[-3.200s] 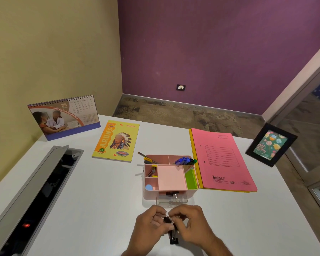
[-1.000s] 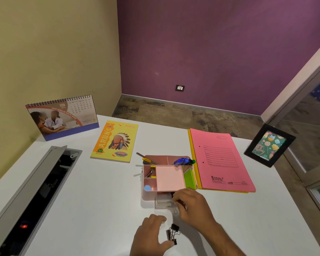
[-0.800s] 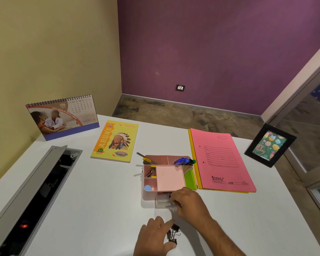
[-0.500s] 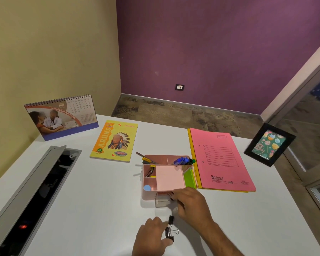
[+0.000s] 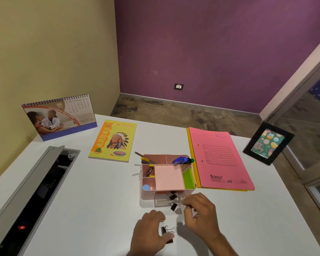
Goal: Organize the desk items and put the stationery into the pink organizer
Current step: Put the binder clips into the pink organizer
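Note:
The pink organizer stands mid-desk with pens, a green pad and a blue round piece in its compartments. Its clear drawer is pulled out toward me, with a black binder clip inside. My right hand pinches another black binder clip by its wire, just above the drawer's front edge. My left hand rests on the desk, curled around a binder clip, with its thumb on a second clip.
A yellow notebook and a desk calendar lie far left. A pink file folder sits right of the organizer, a framed picture beyond it. An open cable tray runs along the desk's left side.
My right hand left the drawer, took a binder clip from between my hands and lifted it to the drawer's front edge. My left hand stayed by the remaining clips.

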A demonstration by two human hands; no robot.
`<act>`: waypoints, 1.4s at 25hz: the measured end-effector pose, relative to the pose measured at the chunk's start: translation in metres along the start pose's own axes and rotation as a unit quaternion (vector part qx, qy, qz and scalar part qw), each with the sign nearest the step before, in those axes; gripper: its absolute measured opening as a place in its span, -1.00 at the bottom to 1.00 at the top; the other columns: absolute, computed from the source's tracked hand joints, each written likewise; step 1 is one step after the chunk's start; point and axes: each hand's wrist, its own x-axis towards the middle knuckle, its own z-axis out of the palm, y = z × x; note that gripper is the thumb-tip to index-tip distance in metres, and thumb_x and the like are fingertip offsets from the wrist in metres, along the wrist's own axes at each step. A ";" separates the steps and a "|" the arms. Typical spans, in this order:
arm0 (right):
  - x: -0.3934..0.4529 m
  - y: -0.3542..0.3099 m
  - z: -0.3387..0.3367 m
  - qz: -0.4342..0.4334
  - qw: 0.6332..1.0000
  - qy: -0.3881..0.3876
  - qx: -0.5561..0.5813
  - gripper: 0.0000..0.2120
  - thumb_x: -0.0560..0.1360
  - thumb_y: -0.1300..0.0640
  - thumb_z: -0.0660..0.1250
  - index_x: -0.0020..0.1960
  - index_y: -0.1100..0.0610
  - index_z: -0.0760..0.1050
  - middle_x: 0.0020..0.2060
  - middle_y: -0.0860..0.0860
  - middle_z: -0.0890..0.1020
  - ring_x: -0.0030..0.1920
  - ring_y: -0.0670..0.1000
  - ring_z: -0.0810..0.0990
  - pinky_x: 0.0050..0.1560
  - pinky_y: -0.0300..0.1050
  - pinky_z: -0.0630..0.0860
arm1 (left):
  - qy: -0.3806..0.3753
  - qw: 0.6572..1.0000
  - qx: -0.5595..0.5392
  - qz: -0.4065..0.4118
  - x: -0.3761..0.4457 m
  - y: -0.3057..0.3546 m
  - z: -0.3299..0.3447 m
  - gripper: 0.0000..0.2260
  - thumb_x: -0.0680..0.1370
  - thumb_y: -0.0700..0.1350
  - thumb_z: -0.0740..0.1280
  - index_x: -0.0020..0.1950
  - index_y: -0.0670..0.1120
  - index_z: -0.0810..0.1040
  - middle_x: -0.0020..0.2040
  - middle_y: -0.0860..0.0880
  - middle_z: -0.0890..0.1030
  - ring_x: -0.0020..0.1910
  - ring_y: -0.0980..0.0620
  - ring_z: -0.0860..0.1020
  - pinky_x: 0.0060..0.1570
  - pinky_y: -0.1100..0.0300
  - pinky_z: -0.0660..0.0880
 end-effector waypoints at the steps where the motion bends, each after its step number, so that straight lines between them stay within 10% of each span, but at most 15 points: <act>1: -0.007 0.002 0.001 -0.002 1.000 -0.014 0.000 -0.83 0.29 0.24 0.24 -0.25 0.09 0.60 -0.30 -0.11 0.63 -0.27 -0.13 0.54 -0.28 -0.36 0.45 | 0.012 1.000 0.015 0.018 0.002 0.002 0.000 -0.54 0.38 0.35 0.24 0.17 0.15 0.40 0.10 0.24 0.42 0.12 0.15 0.40 0.06 0.19 0.36; 6: -0.047 0.008 0.023 0.069 0.976 -0.168 -0.122 -0.76 0.33 0.02 0.36 0.00 -0.10 0.61 0.03 -0.18 0.67 -0.09 -0.10 0.63 -0.22 -0.23 0.58 | 0.030 0.999 0.024 0.035 0.009 0.006 0.001 -0.59 0.51 0.19 0.24 0.33 0.12 0.36 0.31 0.19 0.40 0.25 0.11 0.39 0.18 0.19 0.38; 11: -0.052 0.011 0.043 0.107 0.951 -0.241 -0.159 -0.47 0.49 -0.13 0.16 0.46 -0.13 0.29 0.52 -0.10 0.25 0.31 0.04 0.44 0.13 -0.06 0.52 | 0.029 0.997 0.067 0.020 0.006 -0.002 -0.004 -0.58 0.57 0.19 0.18 0.40 0.12 0.31 0.38 0.16 0.36 0.31 0.09 0.35 0.26 0.18 0.31; 19: -0.060 0.021 0.049 0.078 0.958 -0.235 -0.146 -0.83 0.29 0.01 0.47 -0.12 -0.15 0.61 -0.13 -0.27 0.61 -0.24 -0.09 0.56 -0.42 -0.31 0.45 | 0.061 0.994 -0.093 0.001 0.000 -0.010 -0.001 -0.70 0.54 0.20 0.25 0.23 0.17 0.45 0.07 0.25 0.50 0.05 0.21 0.46 0.05 0.41 0.40; 29: -0.055 -0.004 0.019 0.115 0.985 -0.103 0.070 -0.70 0.36 -0.03 0.48 0.07 -0.17 0.55 -0.04 -0.28 0.61 -0.10 -0.24 0.58 -0.14 -0.44 0.49 | 0.137 0.908 -0.387 -0.083 -0.002 0.017 -0.010 -0.81 0.41 -0.16 0.54 -0.22 0.16 0.68 -0.35 0.09 0.67 -0.37 0.13 0.59 -0.26 0.27 0.55; 35: -0.082 0.009 0.029 0.186 0.977 -0.101 -0.005 -0.61 0.37 -0.14 0.45 0.17 -0.26 0.46 0.02 -0.36 0.54 0.02 -0.37 0.52 -0.01 -0.47 0.45 | 0.295 0.927 -0.198 0.121 0.014 0.019 -0.031 -0.91 0.51 -0.11 0.42 -0.04 0.02 0.71 -0.13 0.20 0.67 -0.12 0.23 0.60 -0.08 0.42 0.49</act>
